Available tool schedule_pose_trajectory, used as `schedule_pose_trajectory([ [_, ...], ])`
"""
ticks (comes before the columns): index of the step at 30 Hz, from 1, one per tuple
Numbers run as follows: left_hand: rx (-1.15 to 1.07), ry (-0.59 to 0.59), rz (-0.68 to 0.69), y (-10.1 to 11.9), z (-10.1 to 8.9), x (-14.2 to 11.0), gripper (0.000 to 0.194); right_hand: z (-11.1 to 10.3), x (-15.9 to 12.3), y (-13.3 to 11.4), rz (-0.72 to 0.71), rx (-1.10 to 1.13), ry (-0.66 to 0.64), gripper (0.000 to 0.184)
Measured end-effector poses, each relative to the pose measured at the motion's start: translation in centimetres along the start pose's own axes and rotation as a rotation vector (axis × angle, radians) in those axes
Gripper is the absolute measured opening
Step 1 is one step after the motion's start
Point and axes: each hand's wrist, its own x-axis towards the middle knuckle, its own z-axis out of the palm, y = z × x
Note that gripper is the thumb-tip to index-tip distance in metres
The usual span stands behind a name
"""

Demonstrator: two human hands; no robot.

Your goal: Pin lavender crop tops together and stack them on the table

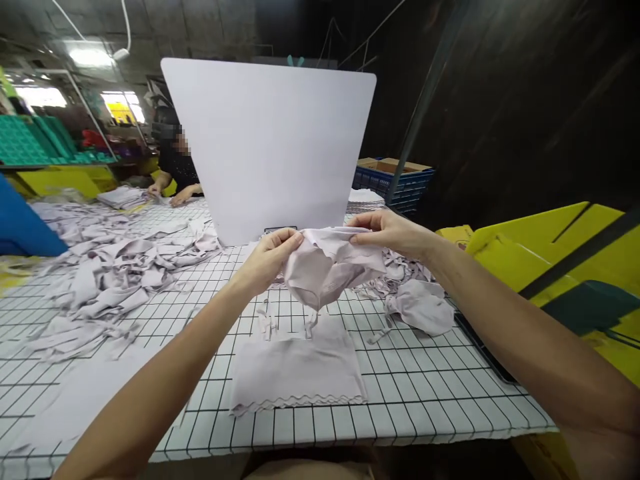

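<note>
Head camera view, looking forward and down over a worktable covered in a white cloth with a black grid.

Two bare forearms reach in from the bottom corners of the frame and meet at its centre. The left hand is raised above the table, wrist bent slightly upward, its fingers closed in a pinch on the left edge of a crumpled pale lilac fabric piece. The right hand sits a little higher and to the right, palm down, thumb and fingers pinched shut on the top right edge of the same piece. The fabric hangs between the two hands, bunched and sagging, clear of the table.

Directly below it, in the lower centre, one flat pale lilac fabric panel with a scalloped lower edge lies on the grid cloth. Just right of centre lies one loose bundle of the same lilac fabric. A wide heap of lilac fabric scraps spreads across the left of the table.

Behind the hands, in the upper centre, stands one blank white board. At the upper left a second person in dark clothing rests both hands on the far table edge. One blue plastic crate sits right of the board, and yellow bins fill the right edge.
</note>
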Motion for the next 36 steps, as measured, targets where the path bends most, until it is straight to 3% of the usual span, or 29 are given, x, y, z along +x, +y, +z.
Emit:
schedule_pose_trajectory([
  [3,0.035,-0.001,-0.109,0.7,-1.5,-0.8,0.038,-0.4,1.1,1.5,0.024,0.104,0.037,0.028],
  [7,0.133,-0.129,-0.248,0.2,-2.6,-1.4,0.05,0.0,2.4,2.9,0.103,0.217,0.077,0.03],
  [10,-0.009,-0.117,-0.221,-0.7,-1.9,-1.2,0.033,2.6,2.4,3.5,0.004,0.107,0.058,0.034],
  [14,-0.095,-0.131,-0.162,-1.1,-1.1,-0.8,0.032,7.5,1.3,4.2,-0.188,0.054,-0.233,0.066],
  [16,0.031,-0.156,-0.121,-0.9,-1.4,-1.3,0.035,8.7,0.9,4.8,-0.227,0.082,-0.178,0.069],
  [20,0.437,-0.206,0.025,-0.7,-3.0,-3.2,0.056,7.6,1.0,5.7,-0.214,0.028,0.135,0.034],
  [22,0.569,-0.183,0.102,-1.2,-3.5,-4.0,0.051,6.7,1.2,6.0,-0.212,-0.036,0.222,0.017],
  [24,0.61,-0.174,0.137,-1.9,-3.8,-4.4,0.035,6.0,1.4,6.3,-0.118,0.044,0.147,0.011],
  [26,0.595,-0.194,0.108,-2.6,-4.0,-4.6,0.019,5.7,1.5,6.6,0.035,0.256,0.008,0.015],
  [28,0.552,-0.201,0.051,-3.2,-4.3,-4.6,0.029,5.6,1.5,6.8,0.127,0.442,-0.084,0.02],
  [32,0.406,-0.14,-0.024,-4.2,-5.0,-4.7,0.04,5.5,1.4,6.8,0.142,0.568,-0.174,0.022],
  [36,0.108,-0.092,-0.044,-4.8,-5.0,-4.6,0.034,5.9,1.3,6.4,0.198,0.667,-0.119,0.019],
])
